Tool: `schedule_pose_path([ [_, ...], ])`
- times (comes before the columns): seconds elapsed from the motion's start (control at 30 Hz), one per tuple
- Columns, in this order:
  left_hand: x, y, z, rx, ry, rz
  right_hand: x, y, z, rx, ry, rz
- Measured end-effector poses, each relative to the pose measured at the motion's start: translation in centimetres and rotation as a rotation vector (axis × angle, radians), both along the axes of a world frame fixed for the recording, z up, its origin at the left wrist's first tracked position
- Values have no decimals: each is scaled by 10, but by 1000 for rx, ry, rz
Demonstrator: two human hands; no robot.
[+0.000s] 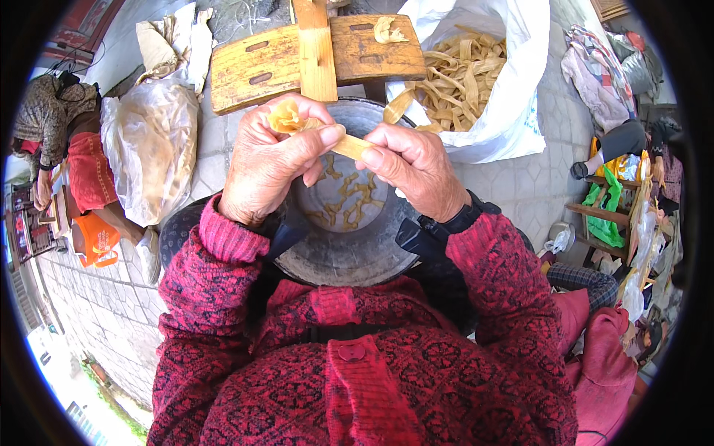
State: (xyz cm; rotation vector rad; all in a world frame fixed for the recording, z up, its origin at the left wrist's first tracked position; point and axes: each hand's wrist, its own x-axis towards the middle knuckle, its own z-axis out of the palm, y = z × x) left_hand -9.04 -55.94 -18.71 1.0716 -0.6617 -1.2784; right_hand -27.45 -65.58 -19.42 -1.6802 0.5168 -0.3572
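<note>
Both my hands pinch a flat, pale yellow strip (pixel 351 145) over the grey metal basin. My left hand (pixel 264 160) grips its crumpled, folded end (pixel 286 117) between thumb and fingers. My right hand (pixel 416 167) holds the flat part of the strip, thumb on top. Inside the basin (pixel 301 249), several small yellowish bits (pixel 349 204) lie on the bottom. A worn wooden board (pixel 253 63) with slots and an upright slat (pixel 316 56) lies just beyond my hands, a small pale curl (pixel 388 31) on it.
A white sack (pixel 520 97) of similar strips (pixel 465 74) stands at the back right. A clear plastic bag (pixel 149 149) and an orange bag (pixel 97 238) are on the left. People sit close on both sides (pixel 52 119) (pixel 625 141). A wooden rack (pixel 602 212) with green plastic stands at the right.
</note>
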Motion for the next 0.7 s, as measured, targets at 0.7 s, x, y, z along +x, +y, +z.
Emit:
schedule_pose_path([
  [0.7, 1, 2, -25, 15, -279, 164, 0, 6, -19, -182, -135, -64],
])
